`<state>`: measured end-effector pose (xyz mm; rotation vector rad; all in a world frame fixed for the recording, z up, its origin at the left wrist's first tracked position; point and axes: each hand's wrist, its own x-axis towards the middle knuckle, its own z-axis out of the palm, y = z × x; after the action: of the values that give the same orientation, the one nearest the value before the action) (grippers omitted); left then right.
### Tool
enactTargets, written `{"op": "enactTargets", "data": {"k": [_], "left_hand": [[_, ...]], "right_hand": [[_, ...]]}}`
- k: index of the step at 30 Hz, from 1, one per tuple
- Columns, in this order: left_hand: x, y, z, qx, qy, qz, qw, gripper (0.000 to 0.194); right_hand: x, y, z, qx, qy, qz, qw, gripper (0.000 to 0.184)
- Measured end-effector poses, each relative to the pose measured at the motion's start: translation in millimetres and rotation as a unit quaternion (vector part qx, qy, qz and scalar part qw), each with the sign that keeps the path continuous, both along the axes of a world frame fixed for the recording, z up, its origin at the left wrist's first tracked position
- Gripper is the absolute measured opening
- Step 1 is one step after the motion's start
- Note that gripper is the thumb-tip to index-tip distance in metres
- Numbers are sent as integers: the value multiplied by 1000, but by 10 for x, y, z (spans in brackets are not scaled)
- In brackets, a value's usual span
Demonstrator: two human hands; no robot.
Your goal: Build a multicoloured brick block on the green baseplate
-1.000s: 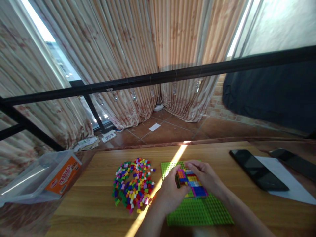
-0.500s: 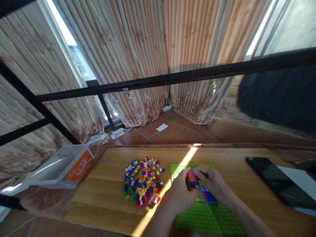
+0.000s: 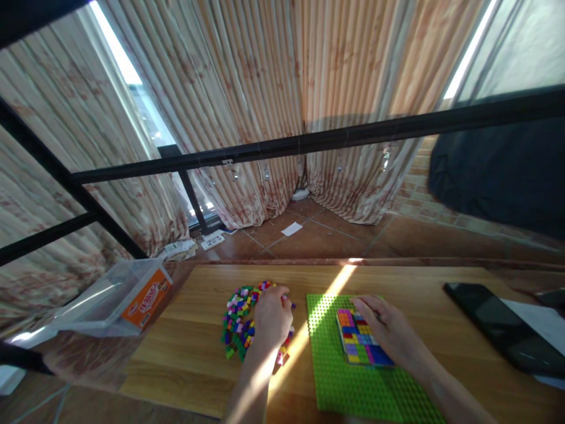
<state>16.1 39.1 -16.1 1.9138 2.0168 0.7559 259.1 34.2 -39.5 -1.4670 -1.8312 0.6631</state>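
Note:
My left hand [image 3: 273, 315] is over the right part of a ring-shaped pile of small coloured toy bricks [image 3: 238, 306], fingers curled together; whatever is between the fingertips is hidden. On a green studded baseplate [image 3: 326, 377] lies a flat block of multicoloured bricks [image 3: 359, 344], with pink, orange, yellow, blue and purple pieces on top. My right hand [image 3: 386, 327] covers the far right part of this block. Its fingers are bent and close together, and I cannot see what they grip.
The wooden table [image 3: 176, 341] carries everything. A dark phone-like slab [image 3: 489, 330] lies at the right on white paper [image 3: 538, 321]. Left of the table stands a clear plastic bin [image 3: 106, 300] with an orange label. A black rail [image 3: 309, 141] crosses beyond the table.
My left hand has left the brick block and moved left onto the loose bricks. My right hand stays at the block, shifted slightly right, and more of the block's top now shows.

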Motion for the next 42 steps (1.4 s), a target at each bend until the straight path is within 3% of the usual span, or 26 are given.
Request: {"op": "enactTargets", "data": {"k": [8,13,16,18,22,25,32,42], "left_hand": [[-2,-9,-129,11,73,-28,997,17],[-6,6,-81,29,78,-28,996,18],[28,-19,17,48,1,-33,998,16],[108,-58,79,31,-116,-37,992,13],[374,-154,105,-40,-375,-75,923,14],[557,-195,64,-87,-466,-104,874,13],[737,-221,84,-90,-510,-146,843,9],[828,-225,99,-59,-474,-136,868,8]], "right_hand": [[-16,-9,8,22,-6,10,1000,37],[-10,-25,65,34,12,-11,999,35],[6,-36,116,41,36,-46,997,34],[11,-49,147,45,54,-62,996,33],[-16,-94,197,56,86,-46,994,29],[-57,-139,231,60,95,-8,994,26],[-114,-212,306,33,121,56,991,22],[-43,-186,272,-7,121,32,992,16]]}}
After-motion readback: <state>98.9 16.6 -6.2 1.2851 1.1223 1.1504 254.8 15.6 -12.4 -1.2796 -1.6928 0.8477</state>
